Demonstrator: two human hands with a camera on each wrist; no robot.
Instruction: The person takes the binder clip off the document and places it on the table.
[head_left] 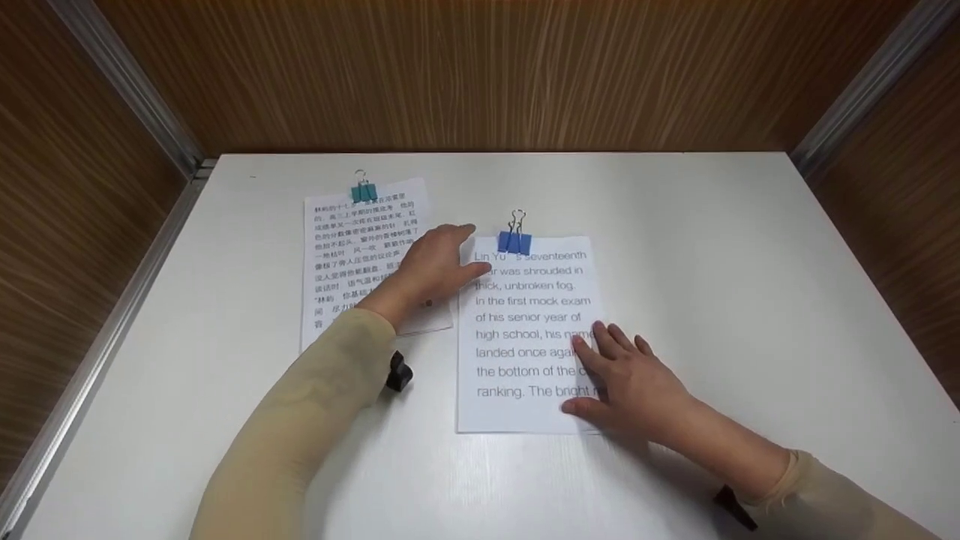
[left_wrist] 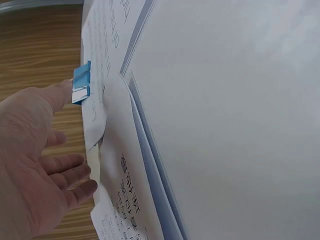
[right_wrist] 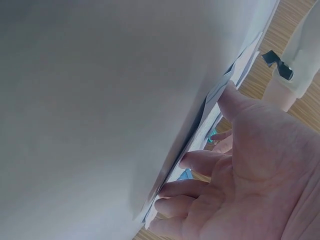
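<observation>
A paper stack printed in English (head_left: 517, 412) lies on the white table with a blue binder clip (head_left: 515, 243) at its top edge. My left hand (head_left: 435, 262) reaches over its upper left corner, thumb at the left edge and fingers extended. In the left wrist view the thumb overlaps the blue clip (left_wrist: 81, 82). My right hand (head_left: 637, 386) rests with spread fingers along the stack's lower right side; the right wrist view shows those fingertips (right_wrist: 167, 189) at the paper's edge. Partly under my left forearm is a second stack, printed in Chinese (head_left: 360, 255), with a teal binder clip (head_left: 364, 193).
The white table (head_left: 750, 262) is bounded by a wood-grain panel (head_left: 495, 75) at the back and similar panels at both sides. A black wrist device (head_left: 399, 373) shows beside my left sleeve, and another dark piece (head_left: 735, 508) beside my right.
</observation>
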